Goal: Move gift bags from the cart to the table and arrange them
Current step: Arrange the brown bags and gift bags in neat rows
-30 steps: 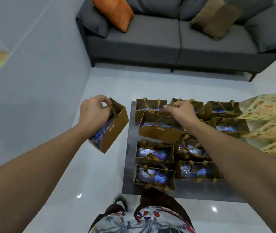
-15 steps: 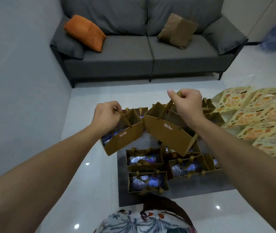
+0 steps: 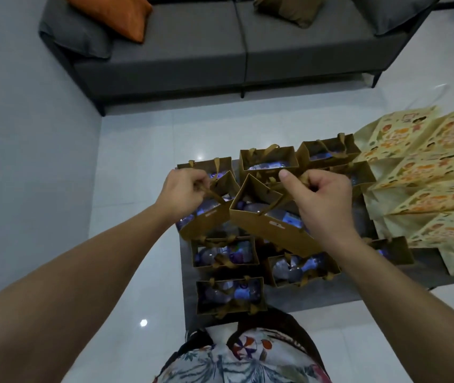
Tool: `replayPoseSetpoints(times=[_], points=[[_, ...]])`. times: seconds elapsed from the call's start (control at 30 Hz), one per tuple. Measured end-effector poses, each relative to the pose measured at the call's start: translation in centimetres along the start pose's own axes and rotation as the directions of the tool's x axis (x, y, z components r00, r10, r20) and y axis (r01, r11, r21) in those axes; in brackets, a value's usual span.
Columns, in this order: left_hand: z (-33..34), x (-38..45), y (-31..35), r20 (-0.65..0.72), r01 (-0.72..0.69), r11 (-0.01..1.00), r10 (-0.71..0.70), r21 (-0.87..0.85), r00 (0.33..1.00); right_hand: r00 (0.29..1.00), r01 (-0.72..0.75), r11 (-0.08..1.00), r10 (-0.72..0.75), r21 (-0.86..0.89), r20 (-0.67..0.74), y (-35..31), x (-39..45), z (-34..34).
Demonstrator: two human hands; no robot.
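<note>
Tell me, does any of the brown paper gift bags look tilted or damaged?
No damage shows. Only the two brown paper gift bags held by their handles tilt: one under the left hand, one under the right hand. The brown bags on the grey platform stand upright.

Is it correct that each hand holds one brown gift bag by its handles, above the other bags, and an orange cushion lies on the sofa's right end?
Not quite: in the head view the orange cushion lies at the left end of the sofa. The rest holds.

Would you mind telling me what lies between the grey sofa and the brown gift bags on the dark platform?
In the head view, only bare glossy white floor separates the grey sofa from the brown gift bags.
</note>
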State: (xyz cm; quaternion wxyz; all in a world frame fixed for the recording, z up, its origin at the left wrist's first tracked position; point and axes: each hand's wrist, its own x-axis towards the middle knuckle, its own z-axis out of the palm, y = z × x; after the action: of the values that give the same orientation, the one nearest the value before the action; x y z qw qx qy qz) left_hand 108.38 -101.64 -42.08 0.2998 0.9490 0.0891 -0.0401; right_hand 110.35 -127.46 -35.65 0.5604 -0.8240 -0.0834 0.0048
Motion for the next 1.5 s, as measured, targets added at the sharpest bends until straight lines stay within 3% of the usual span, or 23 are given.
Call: replayPoseSetpoints(times=[0.47,0.8,0.97,1.17,1.5], points=[[2.2,3.4,-0.9,0.128,-0.033,0.998,0.027,0.048,0.991,0.99,-0.042,0.998,0.036,0.042,0.138,2.2,0.5,1.6],[5.6,4.4,-3.0,0.247,-0.091,0.989,0.059,0.119,0.967,0.984,-0.098,0.994,0.089,0.055,0.153,3.4,-0.2,2.5],[7.8,3.4,-4.2,0.41,-0.061,0.981,-0.02,0.184,0.912,0.977,-0.154,0.987,0.144,0.053,0.16,4.2,-0.2,2.8],[8.7,3.9,-4.6,0.361,0.011,0.989,-0.064,0.146,0.93,0.973,-0.16,0.987,0.154,0.021,0.169,4.9,-0.7,2.9],[8.8,4.3,-4.4,0.326,-0.014,0.986,-0.041,0.165,0.944,0.973,-0.159,0.987,0.154,0.018,0.172,4.7,-1.7,2.8]])
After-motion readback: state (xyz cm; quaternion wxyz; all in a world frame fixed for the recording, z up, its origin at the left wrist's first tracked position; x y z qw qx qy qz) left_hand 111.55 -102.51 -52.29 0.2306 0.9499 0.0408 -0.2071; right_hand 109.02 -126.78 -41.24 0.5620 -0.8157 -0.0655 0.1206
